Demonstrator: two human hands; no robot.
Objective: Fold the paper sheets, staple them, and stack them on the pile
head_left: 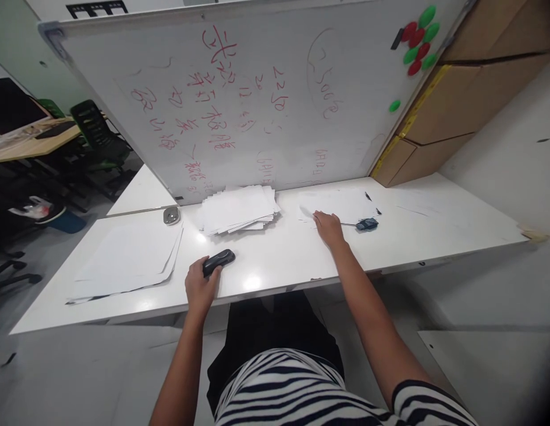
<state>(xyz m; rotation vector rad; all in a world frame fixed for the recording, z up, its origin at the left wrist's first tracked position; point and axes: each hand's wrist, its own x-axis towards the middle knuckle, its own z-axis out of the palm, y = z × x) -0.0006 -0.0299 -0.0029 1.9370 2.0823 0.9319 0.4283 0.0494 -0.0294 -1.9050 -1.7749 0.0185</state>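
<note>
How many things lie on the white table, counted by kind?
Paper stacks or piles: 3 (left pile, middle stack, right sheets)
Black staplers: 1 (stapler under the left hand)
Small dark tools: 1 (dark tool near the right hand)
Round grey objects: 1 (round object)
Total: 6

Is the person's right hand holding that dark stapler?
No, the right hand rests on loose paper sheets, while the dark stapler sits under the left hand.
</note>
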